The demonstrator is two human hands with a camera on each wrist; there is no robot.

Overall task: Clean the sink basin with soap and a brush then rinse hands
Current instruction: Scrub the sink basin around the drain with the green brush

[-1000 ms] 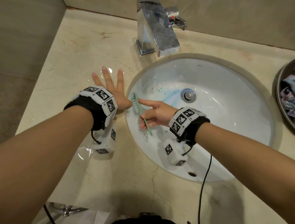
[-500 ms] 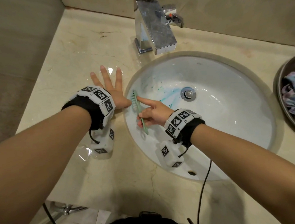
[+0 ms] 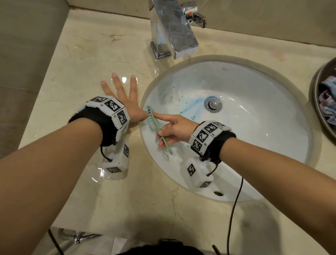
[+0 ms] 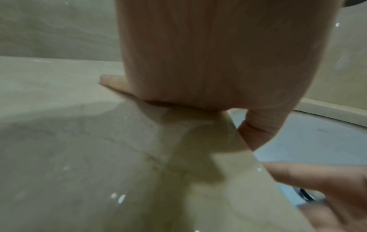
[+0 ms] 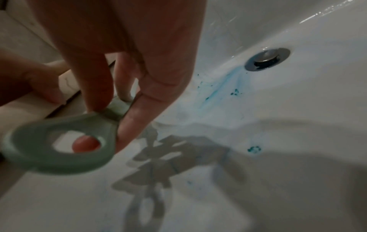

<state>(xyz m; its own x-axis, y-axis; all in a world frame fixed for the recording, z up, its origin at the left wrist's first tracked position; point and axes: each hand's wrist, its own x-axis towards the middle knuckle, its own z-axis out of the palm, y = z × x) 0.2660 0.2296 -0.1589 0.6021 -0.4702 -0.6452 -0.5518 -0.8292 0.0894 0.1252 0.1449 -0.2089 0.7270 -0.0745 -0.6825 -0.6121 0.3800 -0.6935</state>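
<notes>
scrubbing the sink's left wall, no readable brand anywhere

head view: right hand [image 3: 174,129] grips the green brush [image 3: 157,126] against the sink basin [image 3: 263,120], index finger along its back; left hand [image 3: 125,99] lies flat, fingers spread, on the counter [image 3: 73,60]. left wrist: palm pressed on marble. right wrist: fingers pinch the looped handle, blue soap [image 5: 224,84] streaking toward the drain [image 5: 267,59].

— What do I see around here?
— I see a shiny beige stone counter [image 3: 101,52], wet in spots, plain tan walls [image 3: 16,48], and pale floor tiles [image 3: 96,251] down below.
</notes>
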